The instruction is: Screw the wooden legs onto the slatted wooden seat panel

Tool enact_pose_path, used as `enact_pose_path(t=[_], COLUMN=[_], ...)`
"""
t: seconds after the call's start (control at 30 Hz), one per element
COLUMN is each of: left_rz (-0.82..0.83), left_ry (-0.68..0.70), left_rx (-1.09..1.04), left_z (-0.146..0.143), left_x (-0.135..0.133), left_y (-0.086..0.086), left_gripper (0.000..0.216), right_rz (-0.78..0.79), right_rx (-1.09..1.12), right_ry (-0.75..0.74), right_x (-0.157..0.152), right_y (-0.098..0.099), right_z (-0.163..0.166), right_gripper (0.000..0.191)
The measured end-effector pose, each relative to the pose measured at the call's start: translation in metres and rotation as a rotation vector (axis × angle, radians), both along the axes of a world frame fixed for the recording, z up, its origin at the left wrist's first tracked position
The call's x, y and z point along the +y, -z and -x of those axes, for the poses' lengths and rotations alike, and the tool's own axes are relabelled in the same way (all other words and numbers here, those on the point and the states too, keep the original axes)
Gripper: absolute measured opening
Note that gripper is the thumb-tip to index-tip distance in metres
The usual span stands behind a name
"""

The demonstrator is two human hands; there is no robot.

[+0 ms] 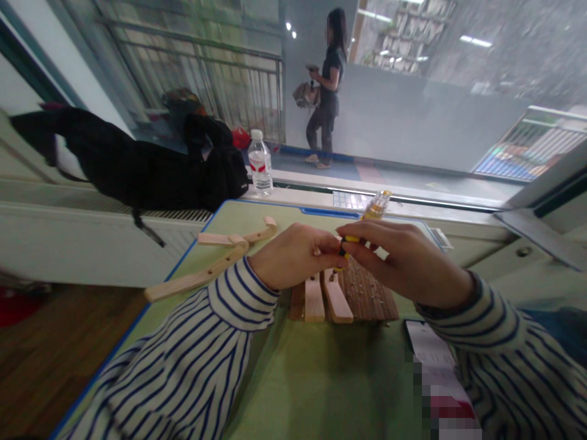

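Both of my hands meet over a dark brown wooden board (380,299) on the table. My left hand (293,253) pinches the lower part of a short yellow-and-black screwdriver (351,238). The fingers of my right hand (408,263) close around its upper end. Its tip points down toward a pale wooden strip (339,299), close to a dark screw or hole; contact is unclear. A second pale strip (314,302) lies beside it on the board. Several small screws (367,290) are scattered over the board's right side.
Curved wooden pieces with holes (202,280) lie at the table's left. A clear-and-yellow container (376,206) stands behind my right hand. A phone-like object (433,348) is at right. A water bottle (260,165) and black bag (151,168) sit by the window; a person (331,85) stands beyond.
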State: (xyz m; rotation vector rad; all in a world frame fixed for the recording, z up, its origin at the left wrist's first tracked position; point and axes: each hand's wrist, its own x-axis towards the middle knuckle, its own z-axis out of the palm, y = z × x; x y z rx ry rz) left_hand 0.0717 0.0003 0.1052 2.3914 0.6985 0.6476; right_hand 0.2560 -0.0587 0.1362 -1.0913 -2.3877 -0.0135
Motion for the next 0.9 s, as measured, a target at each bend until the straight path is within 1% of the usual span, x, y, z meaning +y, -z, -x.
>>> enact_pose_path(t=[0.2,0.4,0.6,0.77,0.9], left_rz=[0.002,-0.027,-0.041,-0.019,-0.015], left_ry=[0.038,0.041,0.038,-0.006,-0.025], left_rx=[-0.017,0.028,0.010,-0.029,-0.029], left_z=[-0.0013,-0.0022,-0.0023,-0.0021,0.0002], left_x=[-0.0005,-0.0009,0.0000,0.0007,0.0009], left_y=[-0.0017,-0.0022,-0.0017,-0.0013,0.0000], left_gripper=[0.018,0.019,0.018,0.017,0.017], right_rz=[-0.019,-0.003,-0.012,0.018,0.020], right_rx=[0.005,0.011,0.006,-0.021,-0.062], right_ry=[0.032,0.063,0.072,0.097,0.103], right_x=[0.0009,0.0007,0.0009,0.0007,0.0016], right_y=[0.0022,0.0023,0.0026,0.0006,-0.0003], right_z=[-0.0009,-0.0005,-0.0011,0.0008,0.0018], right_gripper=[0.023,0.023,0.024,0.025,0.029])
